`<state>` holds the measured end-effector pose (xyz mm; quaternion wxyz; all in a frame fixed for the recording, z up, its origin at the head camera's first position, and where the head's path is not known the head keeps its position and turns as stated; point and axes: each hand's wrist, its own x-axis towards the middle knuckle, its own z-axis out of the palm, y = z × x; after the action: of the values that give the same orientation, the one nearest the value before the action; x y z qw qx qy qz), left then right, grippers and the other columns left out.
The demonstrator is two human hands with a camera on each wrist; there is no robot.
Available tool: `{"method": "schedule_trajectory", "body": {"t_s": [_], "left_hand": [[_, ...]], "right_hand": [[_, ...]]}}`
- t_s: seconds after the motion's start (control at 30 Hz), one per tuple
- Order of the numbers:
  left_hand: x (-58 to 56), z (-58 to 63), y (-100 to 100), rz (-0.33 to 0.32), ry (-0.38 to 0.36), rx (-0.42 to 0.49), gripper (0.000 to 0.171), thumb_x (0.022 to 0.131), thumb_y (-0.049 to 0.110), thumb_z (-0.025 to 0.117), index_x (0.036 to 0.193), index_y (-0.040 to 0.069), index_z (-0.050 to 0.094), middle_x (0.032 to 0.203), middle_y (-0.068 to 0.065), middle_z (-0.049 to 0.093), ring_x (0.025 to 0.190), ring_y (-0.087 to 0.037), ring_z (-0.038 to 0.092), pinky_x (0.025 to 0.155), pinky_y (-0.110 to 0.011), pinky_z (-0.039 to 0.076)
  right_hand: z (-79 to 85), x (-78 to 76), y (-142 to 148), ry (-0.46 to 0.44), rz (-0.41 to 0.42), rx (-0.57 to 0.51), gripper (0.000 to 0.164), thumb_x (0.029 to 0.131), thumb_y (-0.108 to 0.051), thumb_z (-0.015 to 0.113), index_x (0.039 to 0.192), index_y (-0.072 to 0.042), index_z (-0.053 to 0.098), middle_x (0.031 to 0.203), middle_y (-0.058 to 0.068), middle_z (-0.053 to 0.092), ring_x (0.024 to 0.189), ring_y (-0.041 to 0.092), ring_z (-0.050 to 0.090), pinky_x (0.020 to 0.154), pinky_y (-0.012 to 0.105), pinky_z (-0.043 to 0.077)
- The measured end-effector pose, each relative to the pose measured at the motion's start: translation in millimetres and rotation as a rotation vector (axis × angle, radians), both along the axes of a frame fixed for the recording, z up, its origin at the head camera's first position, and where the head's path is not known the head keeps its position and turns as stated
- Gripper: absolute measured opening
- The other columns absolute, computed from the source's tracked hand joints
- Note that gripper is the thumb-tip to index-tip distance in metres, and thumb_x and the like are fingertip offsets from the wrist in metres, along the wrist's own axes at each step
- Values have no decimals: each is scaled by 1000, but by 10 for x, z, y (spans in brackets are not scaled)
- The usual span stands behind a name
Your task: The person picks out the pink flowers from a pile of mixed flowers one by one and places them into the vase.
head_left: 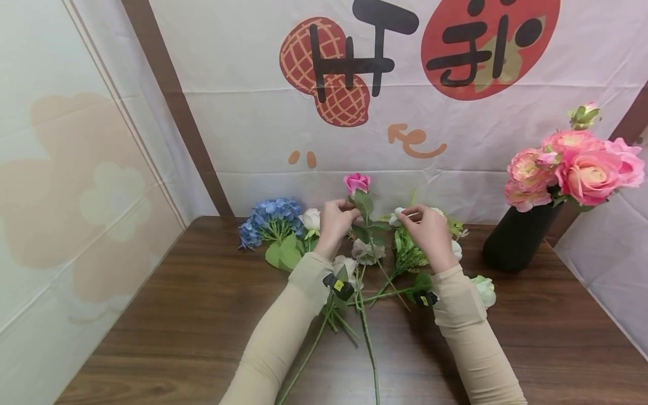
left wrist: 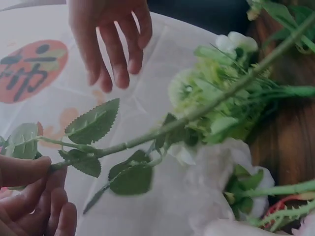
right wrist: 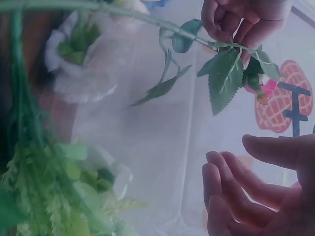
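My left hand (head_left: 336, 224) pinches the stem of a pink rose (head_left: 356, 183) just below its bloom, between thumb and fingers. The rose is held up off the table, its long green stem (left wrist: 211, 105) slanting down to the right, with serrated leaves (right wrist: 226, 78) along the upper part. To the right of it, my right hand (head_left: 429, 232) hovers with loosely bent fingers. Its thumb and fingertips are apart with nothing between them in the right wrist view. Behind and below that hand lie white blooms and a green leafy spray (head_left: 409, 247).
On the brown wooden table (head_left: 167, 326), a blue hydrangea (head_left: 275, 216) lies at the back left. Several whitish flowers (head_left: 368, 251) with crossing stems spread across the middle. A black vase (head_left: 518, 239) holding pink flowers (head_left: 582, 169) stands at right. A printed cloth (head_left: 243, 124) hangs behind.
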<state>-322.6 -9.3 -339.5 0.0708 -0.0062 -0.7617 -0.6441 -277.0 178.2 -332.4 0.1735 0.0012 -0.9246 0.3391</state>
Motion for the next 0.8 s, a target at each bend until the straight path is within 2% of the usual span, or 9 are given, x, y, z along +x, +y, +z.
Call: {"method": "schedule_trajectory", "body": {"t_s": [0.17,0.33,0.5,0.7,0.8], "left_hand": [[47,48,-32,-2,56,28,14,78,5,68,91,1,73,84,-12,70,70,-14,60,63,-26,51],[125,75,-74,-14,105,94,17,78,0,65,93,-2,72,88,-16,71,71,-15,63,68,-30,54],[195,93,-98,-17,122,106,15,79,-1,65,93,-4,71,88,-17,71,69,-14,63,70,-33,56],[266,169,-103,-29,152,139,15,79,-5,63,92,-6,70,85,-20,70,63,-12,61,72,-39,56],[300,214,-101,-42,174,144,16,79,-6,62,93,-5,70,84,-19,70,64,-10,61,71,-36,56]], "right_hand": [[70,29,-61,28,18,-29,31,93,-36,59,105,-10,69,96,15,72,89,30,67,69,42,52],[99,45,-127,52,16,-40,29,92,-35,60,104,-11,70,96,14,72,86,28,68,65,40,52],[97,43,-166,55,14,-47,27,91,-35,61,103,-12,70,96,12,72,87,27,69,66,40,53],[127,67,-193,117,88,-87,24,91,-30,63,102,-11,71,94,13,73,85,28,69,69,42,54],[164,101,-209,153,129,-111,21,90,-29,65,102,-12,71,92,11,73,83,27,69,70,42,54]]}}
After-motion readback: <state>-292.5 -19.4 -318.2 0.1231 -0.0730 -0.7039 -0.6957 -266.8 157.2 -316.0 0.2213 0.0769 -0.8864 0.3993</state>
